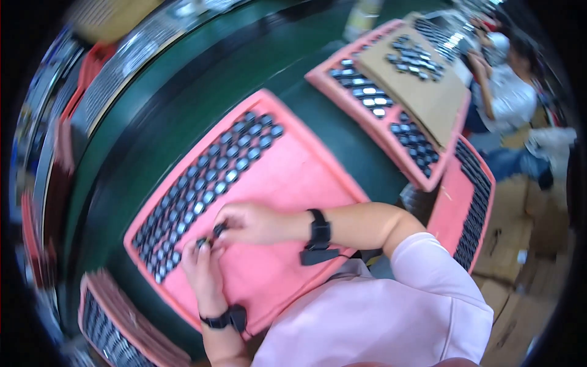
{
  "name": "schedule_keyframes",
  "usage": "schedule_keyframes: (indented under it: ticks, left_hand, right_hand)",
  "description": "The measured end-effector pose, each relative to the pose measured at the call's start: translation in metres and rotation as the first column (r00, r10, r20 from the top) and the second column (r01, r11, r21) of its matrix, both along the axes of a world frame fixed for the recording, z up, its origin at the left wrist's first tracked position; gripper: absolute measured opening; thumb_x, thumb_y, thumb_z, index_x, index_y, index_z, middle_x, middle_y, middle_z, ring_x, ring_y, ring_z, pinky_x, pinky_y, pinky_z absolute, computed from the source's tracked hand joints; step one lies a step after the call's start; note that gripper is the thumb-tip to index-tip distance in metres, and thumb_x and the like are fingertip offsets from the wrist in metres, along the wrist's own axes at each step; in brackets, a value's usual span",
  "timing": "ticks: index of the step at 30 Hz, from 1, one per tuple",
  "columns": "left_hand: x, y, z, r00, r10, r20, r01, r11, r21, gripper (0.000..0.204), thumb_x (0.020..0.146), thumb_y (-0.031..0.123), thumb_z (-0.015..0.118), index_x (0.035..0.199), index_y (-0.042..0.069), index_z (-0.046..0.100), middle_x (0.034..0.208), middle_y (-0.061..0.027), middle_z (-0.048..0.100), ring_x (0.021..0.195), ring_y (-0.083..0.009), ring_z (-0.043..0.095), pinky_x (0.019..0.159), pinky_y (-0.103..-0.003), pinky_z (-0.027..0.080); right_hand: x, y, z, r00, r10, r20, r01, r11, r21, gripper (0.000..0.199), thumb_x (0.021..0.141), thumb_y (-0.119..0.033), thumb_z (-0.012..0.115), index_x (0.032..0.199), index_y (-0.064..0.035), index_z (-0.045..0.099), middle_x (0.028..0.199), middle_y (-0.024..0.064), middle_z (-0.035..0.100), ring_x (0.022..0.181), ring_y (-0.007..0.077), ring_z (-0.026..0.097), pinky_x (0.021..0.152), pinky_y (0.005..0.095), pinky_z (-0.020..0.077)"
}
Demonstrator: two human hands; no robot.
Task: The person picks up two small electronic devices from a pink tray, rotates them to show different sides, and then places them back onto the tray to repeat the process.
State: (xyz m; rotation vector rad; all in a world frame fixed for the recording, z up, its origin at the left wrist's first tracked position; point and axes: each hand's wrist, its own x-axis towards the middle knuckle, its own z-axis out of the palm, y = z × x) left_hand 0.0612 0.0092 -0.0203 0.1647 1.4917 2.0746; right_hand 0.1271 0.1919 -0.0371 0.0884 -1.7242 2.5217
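Note:
A pink tray (293, 183) lies in front of me, with slanted rows of small shiny dark pieces (208, 174) along its far left side. Over the tray's bare near part, my two hands meet. My left hand (203, 272) is closed, its fingertips pinching a small dark piece (203, 243). Just to the right, my right hand (254, 223) pinches another small dark piece (219, 230) between thumb and fingers. The two pieces are close together; blur hides their exact kind. Each of my wrists wears a black band.
Far right, another pink tray (422, 180) carries similar pieces and a cardboard sheet (391, 67) with more on top. Further pink trays stand at right (446, 214) and lower left (131, 306). A co-worker (510, 92) sits at the far right. The table (153, 110) is dark green.

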Motion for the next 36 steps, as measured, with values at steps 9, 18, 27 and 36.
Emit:
schedule_keyframes:
  ticks: [9,18,27,36]
  left_hand:
    - [0.004,-0.004,0.018,0.899,-0.054,-0.435,0.037,0.998,-0.046,0.023,0.084,-0.009,0.064,0.106,-0.003,0.060,0.106,-0.0109,0.059,0.089,-0.0163,0.063,0.076,-0.028,0.054]
    - [0.006,-0.017,0.035,0.736,-0.147,-0.661,0.083,0.988,-0.127,0.026,0.080,-0.008,0.067,0.105,-0.003,0.063,0.110,-0.0136,0.057,0.101,-0.0195,0.059,0.083,-0.029,0.051]
    - [0.007,-0.019,0.041,0.710,-0.163,-0.685,0.133,0.986,-0.096,0.042,0.077,-0.011,0.067,0.116,-0.002,0.055,0.119,-0.0177,0.054,0.114,-0.0262,0.055,0.096,-0.036,0.048]
    - [0.013,-0.016,0.038,0.717,-0.115,-0.688,0.146,0.989,-0.013,0.054,0.075,-0.012,0.067,0.123,0.001,0.044,0.121,-0.0200,0.053,0.113,-0.0275,0.056,0.095,-0.039,0.049]
  right_hand:
    - [0.013,0.006,0.045,0.988,-0.018,-0.151,0.086,0.885,0.457,0.021,0.084,0.004,0.065,0.104,-0.0017,0.061,0.099,0.0073,0.059,0.091,0.0151,0.059,0.078,0.0272,0.0481]
    - [0.018,0.002,0.048,0.982,0.023,-0.187,0.072,0.873,0.482,0.025,0.081,0.006,0.065,0.105,0.0010,0.062,0.109,0.0135,0.055,0.098,0.0207,0.057,0.084,0.0310,0.0470]
    - [0.022,0.002,0.048,0.959,0.008,-0.283,0.140,0.855,0.500,0.038,0.077,0.010,0.067,0.113,0.0007,0.057,0.119,0.0160,0.049,0.108,0.0239,0.054,0.092,0.0349,0.0461]
    - [0.025,-0.002,0.048,0.927,-0.017,-0.374,0.207,0.856,0.473,0.047,0.074,0.012,0.069,0.114,-0.0028,0.050,0.118,0.0166,0.049,0.105,0.0241,0.055,0.091,0.0348,0.0475]
